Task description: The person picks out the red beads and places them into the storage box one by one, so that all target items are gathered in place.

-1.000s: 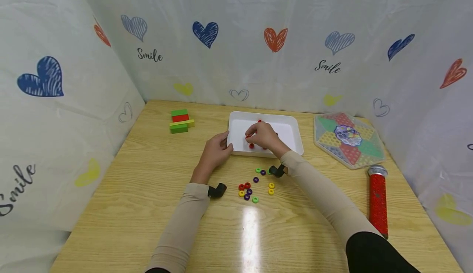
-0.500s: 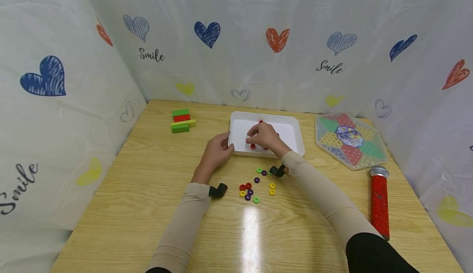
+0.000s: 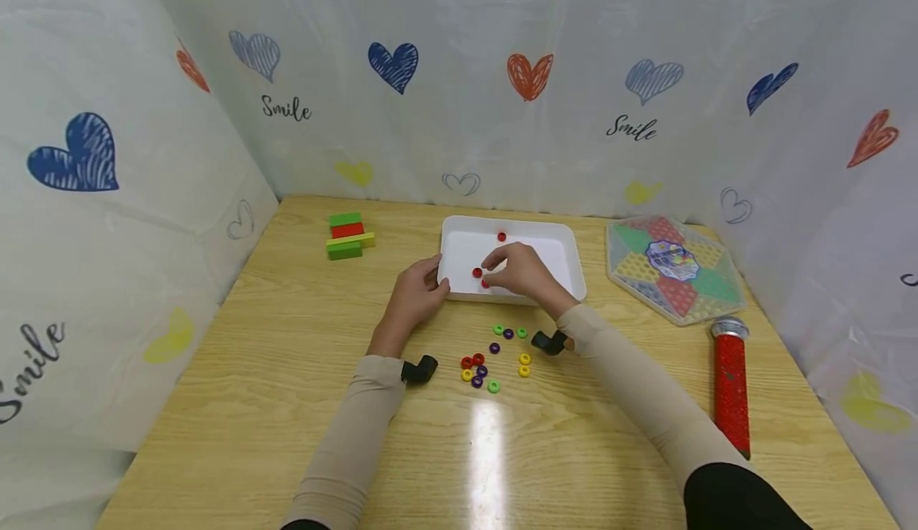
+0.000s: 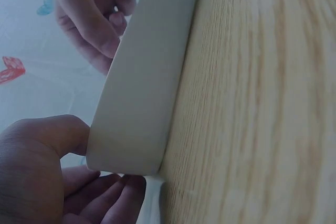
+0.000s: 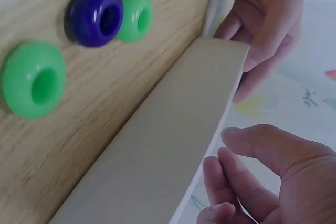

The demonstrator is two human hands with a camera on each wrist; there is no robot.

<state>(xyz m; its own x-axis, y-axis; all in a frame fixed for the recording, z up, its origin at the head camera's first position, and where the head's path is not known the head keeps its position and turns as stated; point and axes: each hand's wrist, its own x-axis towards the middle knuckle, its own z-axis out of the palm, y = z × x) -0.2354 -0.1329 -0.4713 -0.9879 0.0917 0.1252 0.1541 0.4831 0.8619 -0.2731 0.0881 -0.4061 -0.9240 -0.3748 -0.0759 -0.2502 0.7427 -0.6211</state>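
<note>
My left hand [image 3: 418, 295] grips the left front corner of a white tray [image 3: 566, 267], thumb at its rim and fingers against the end wall. Over the tray's front half is my right hand [image 3: 522, 271]. Its thumb and fingertips stand apart in the right wrist view, with nothing seen between them. A ring-shaped red bead [image 3: 485, 284] lies right at that thumb, partly covered. Another red bead [image 3: 476, 272] lies just left of the fingertips, and a third red bead [image 3: 501, 237] near the back wall. The right hand hides part of the tray floor.
Several loose beads lie before the tray, among them a green bead [image 5: 34, 80], a purple bead [image 5: 97, 17] and a yellow bead [image 3: 524, 359]. Stacked coloured blocks [image 3: 347, 236] stand back left. On the right are a hexagonal game box [image 3: 674, 271] and a red microphone [image 3: 731, 386].
My right hand lets go of a red bead on the tray floor, then shifts slightly right, its fingers now by the bead nearer the front. The left hand stays on the tray.
</note>
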